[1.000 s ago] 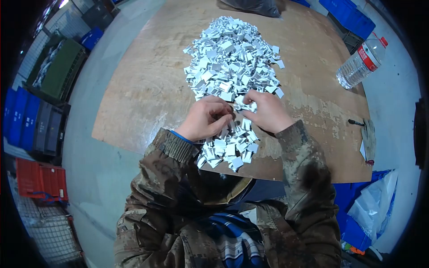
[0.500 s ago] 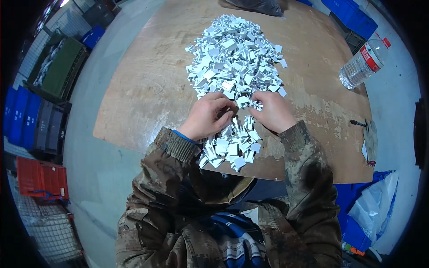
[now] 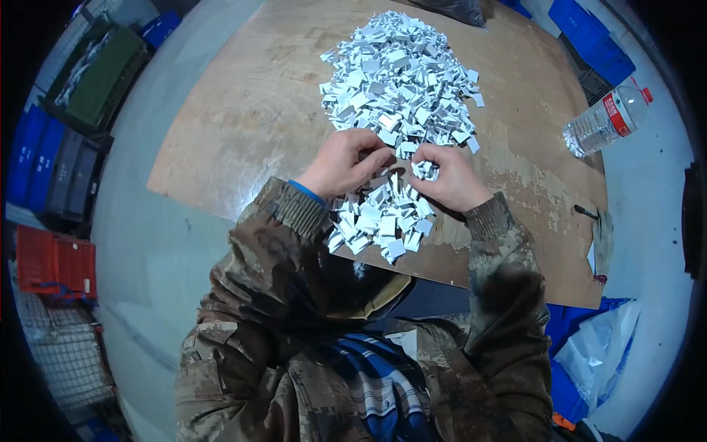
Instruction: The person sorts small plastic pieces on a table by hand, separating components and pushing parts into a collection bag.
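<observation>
A large pile of small white pieces (image 3: 401,74) lies on the wooden table (image 3: 243,96). Closer to my body is a smaller heap of the same pieces (image 3: 383,221). My left hand (image 3: 352,160) is between the two, its fingers curled and closed at the near edge of the large pile; what its fingertips hold, if anything, is hidden. My right hand (image 3: 453,177) faces it from the right, fingers wrapped round several white pieces (image 3: 426,170) that show beside the thumb.
A water bottle (image 3: 607,120) leans at the right edge, above a black marker (image 3: 586,212). A dark bag (image 3: 453,9) lies at the far edge. Blue crates (image 3: 589,37) stand beyond; a red crate (image 3: 55,261) is at the left. Clear plastic (image 3: 600,353) hangs lower right.
The view has shifted slightly. The fingers of my left hand have drawn closer together, and more white pieces now show in my right hand.
</observation>
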